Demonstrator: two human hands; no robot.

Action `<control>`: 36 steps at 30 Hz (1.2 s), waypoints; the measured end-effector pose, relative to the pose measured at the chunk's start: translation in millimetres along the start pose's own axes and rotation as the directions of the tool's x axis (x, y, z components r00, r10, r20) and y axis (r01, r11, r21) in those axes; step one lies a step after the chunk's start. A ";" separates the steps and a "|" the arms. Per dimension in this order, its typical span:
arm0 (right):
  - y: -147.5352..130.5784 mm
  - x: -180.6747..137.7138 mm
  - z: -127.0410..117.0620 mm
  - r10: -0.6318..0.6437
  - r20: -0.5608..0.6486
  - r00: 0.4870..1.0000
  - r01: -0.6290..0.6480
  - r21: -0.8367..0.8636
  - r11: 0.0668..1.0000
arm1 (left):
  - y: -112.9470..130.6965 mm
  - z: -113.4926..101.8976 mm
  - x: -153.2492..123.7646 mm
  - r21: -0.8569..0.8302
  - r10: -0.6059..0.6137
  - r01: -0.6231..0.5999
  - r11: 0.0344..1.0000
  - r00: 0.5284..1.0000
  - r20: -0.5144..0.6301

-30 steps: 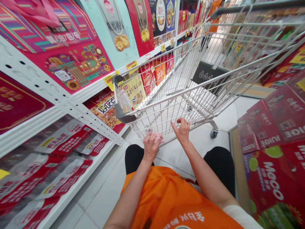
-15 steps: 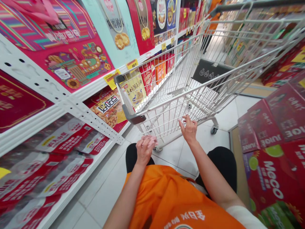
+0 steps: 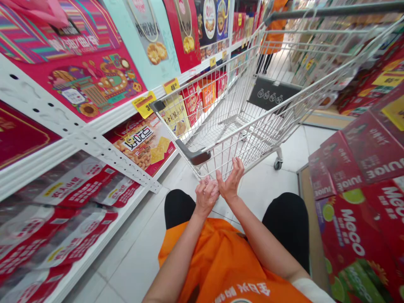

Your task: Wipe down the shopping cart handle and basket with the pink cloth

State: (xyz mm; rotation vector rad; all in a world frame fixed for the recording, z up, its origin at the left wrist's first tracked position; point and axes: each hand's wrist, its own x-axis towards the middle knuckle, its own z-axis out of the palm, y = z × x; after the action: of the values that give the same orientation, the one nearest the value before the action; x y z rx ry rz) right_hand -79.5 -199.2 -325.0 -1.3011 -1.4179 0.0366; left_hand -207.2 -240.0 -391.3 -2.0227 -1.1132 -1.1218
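Observation:
My left hand (image 3: 206, 194) is curled into a loose fist just under the near end of an empty wire shopping cart (image 3: 252, 105). My right hand (image 3: 229, 182) is beside it, palm up and fingers spread, its heel touching the left hand's knuckles. Neither hand shows anything in it. Both sit close to the cart's grey corner bumper (image 3: 194, 155). I wear an orange vest (image 3: 227, 269) and dark trousers.
White shelving (image 3: 104, 147) on the left carries gift boxes, a peanut snack box (image 3: 142, 145) and bagged goods (image 3: 63, 210). Stacked red Moco juice cartons (image 3: 356, 214) stand on the right. A person in orange (image 3: 273, 29) stands far down the tiled aisle.
My right hand came off the cart's wire end and swung left to meet the left hand. The cart has rolled slightly away and to the right.

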 end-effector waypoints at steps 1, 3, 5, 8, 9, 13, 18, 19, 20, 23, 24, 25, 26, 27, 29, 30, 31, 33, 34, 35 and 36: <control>-0.7 2.1 0.2 0.023 0.004 1.000 -0.023 0.004 1.000 | -3.9 -1.8 -4.0 -0.009 0.001 -0.001 1.000 1.000 0.001; 0.8 9.4 0.4 0.078 -0.002 0.997 -0.078 0.007 0.997 | -13.8 -7.2 -12.1 -0.009 -0.051 0.051 0.999 0.999 0.016; 2.8 17.5 1.7 0.141 -0.001 0.990 -0.141 0.024 0.990 | -23.9 -13.2 -17.2 0.026 -0.186 0.185 0.982 0.982 0.041; 2.4 25.6 7.8 0.265 -0.001 0.964 -0.264 0.095 0.960 | -32.3 -19.1 -13.8 0.082 -0.420 0.419 0.904 0.907 -0.001; 1.7 27.0 10.8 0.305 -0.005 0.952 -0.303 0.116 0.946 | -31.5 -19.3 -9.8 0.078 -0.457 0.457 0.886 0.889 -0.026; 3.3 30.2 19.8 0.371 -0.022 0.928 -0.366 0.119 0.923 | -4.4 -7.5 9.5 -0.049 -0.361 0.361 0.931 0.932 0.016; 23.0 37.5 15.0 0.325 -0.003 0.946 -0.324 0.061 0.944 | 39.8 12.3 16.4 -0.105 -0.213 0.222 0.969 0.973 0.092; 28.4 38.8 13.3 0.318 0.005 0.948 -0.318 0.058 0.946 | 42.6 12.3 16.4 -0.105 -0.250 0.257 0.961 0.965 0.073; 33.8 39.5 11.9 0.314 0.008 0.950 -0.314 0.055 0.948 | 43.0 10.9 17.1 -0.110 -0.299 0.302 0.947 0.953 0.042; 50.3 37.7 10.9 0.285 -0.025 0.958 -0.283 0.058 0.957 | 36.4 3.6 27.4 -0.135 -0.372 0.360 0.923 0.925 -0.080; 55.8 36.3 11.4 0.270 -0.045 0.962 -0.267 0.063 0.962 | 34.0 2.0 34.1 -0.133 -0.351 0.337 0.932 0.931 -0.102; 61.3 34.9 11.9 0.256 -0.062 0.965 -0.252 0.071 0.965 | 32.4 1.5 42.1 -0.124 -0.315 0.303 0.945 0.944 -0.095; 66.5 33.8 12.0 0.250 -0.069 0.966 -0.244 0.084 0.966 | 31.8 2.2 50.6 -0.110 -0.273 0.265 0.958 0.960 -0.063; 71.3 33.2 11.7 0.251 -0.068 0.965 -0.244 0.101 0.964 | 32.1 3.9 59.0 -0.093 -0.230 0.228 0.969 0.973 -0.017; 79.1 34.2 8.6 0.272 -0.047 0.961 -0.264 0.134 0.955 | 33.5 9.0 72.2 -0.065 -0.145 0.148 0.987 0.988 0.046; 81.7 35.7 6.0 0.284 -0.030 0.958 -0.277 0.149 0.949 | 33.6 11.7 75.8 -0.060 -0.112 0.114 0.992 0.993 0.046; 83.3 37.4 2.8 0.294 -0.016 0.956 -0.288 0.160 0.944 | 32.7 14.1 77.1 -0.064 -0.086 0.087 0.994 0.996 0.027; 83.6 41.1 -3.6 0.304 0.001 0.953 -0.299 0.174 0.938 | 27.1 17.5 73.3 -0.083 -0.067 0.066 0.994 0.998 -0.004; 82.7 42.6 -6.3 0.308 0.003 0.951 -0.303 0.180 0.936 | 22.5 18.8 69.0 -0.088 -0.084 0.083 0.993 0.996 -0.005; 81.3 43.9 -8.3 0.313 0.001 0.950 -0.308 0.188 0.933 | 17.1 19.8 64.1 -0.089 -0.126 0.125 0.988 0.992 0.001; 79.9 44.7 -9.7 0.320 -0.004 0.947 -0.313 0.196 0.929 | 11.3 20.8 59.2 -0.087 -0.192 0.191 0.978 0.981 0.003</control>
State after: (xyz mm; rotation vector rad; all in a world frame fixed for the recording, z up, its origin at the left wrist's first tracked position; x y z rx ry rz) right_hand -8.5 -143.7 -343.7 -1.3481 -1.1307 0.3576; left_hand -171.2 -206.3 -350.9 -2.0091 -1.2992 -1.2910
